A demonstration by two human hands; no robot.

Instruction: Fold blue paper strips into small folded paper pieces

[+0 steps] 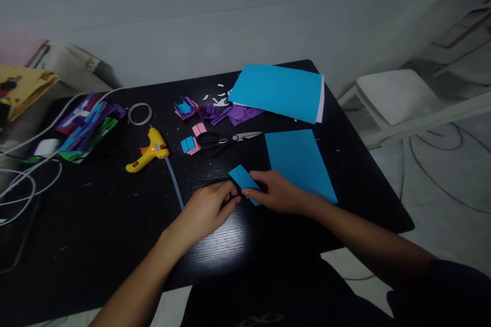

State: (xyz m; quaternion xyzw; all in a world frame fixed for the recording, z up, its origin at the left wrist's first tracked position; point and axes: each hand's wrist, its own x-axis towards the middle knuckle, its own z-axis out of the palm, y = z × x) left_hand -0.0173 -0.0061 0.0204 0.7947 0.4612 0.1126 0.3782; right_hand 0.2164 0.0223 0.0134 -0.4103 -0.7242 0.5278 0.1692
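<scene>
Dark clothing, gold print illegible | hands: right hand pinching folded blue paper, left hand grip unclear

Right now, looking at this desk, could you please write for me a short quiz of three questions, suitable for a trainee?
1. Which hand grips the folded blue paper between thumb and fingers?
2. True or false: a glue stick extends from the yellow glue gun.
3. Fill the gap: the handles of the scissors lie beside small folded pieces coloured blue and ___.

Key:
1. The right hand.
2. True.
3. Pink.
</scene>
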